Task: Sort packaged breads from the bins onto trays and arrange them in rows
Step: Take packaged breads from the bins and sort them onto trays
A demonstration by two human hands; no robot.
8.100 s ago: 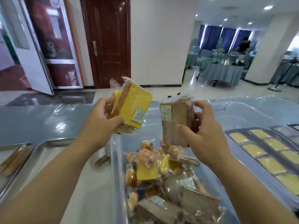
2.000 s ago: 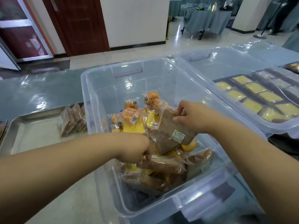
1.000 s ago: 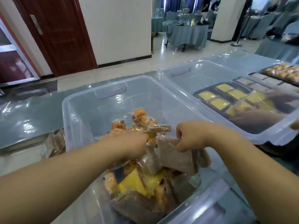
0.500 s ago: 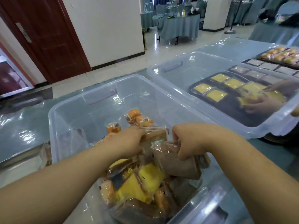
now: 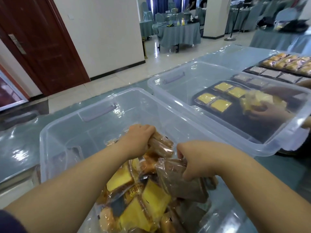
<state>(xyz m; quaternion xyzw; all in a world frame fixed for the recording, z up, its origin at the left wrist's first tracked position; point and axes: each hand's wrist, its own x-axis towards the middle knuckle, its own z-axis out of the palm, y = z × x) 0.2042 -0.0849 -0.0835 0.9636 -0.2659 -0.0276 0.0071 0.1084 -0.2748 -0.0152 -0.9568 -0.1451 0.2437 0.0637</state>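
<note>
Low in the centre of the frame, a clear bin (image 5: pixel 67 132) sits on the counter (image 5: pixel 16 145). Inside it the left hand (image 5: pixel 139 140) clamps brown packaged bread (image 5: pixel 161 147). Just right, the right hand (image 5: pixel 196 158) grips another brown pack (image 5: pixel 183 184) above yellow packs (image 5: pixel 151 204). Upper right, a second bin (image 5: pixel 190 71) stands beside it.
</note>
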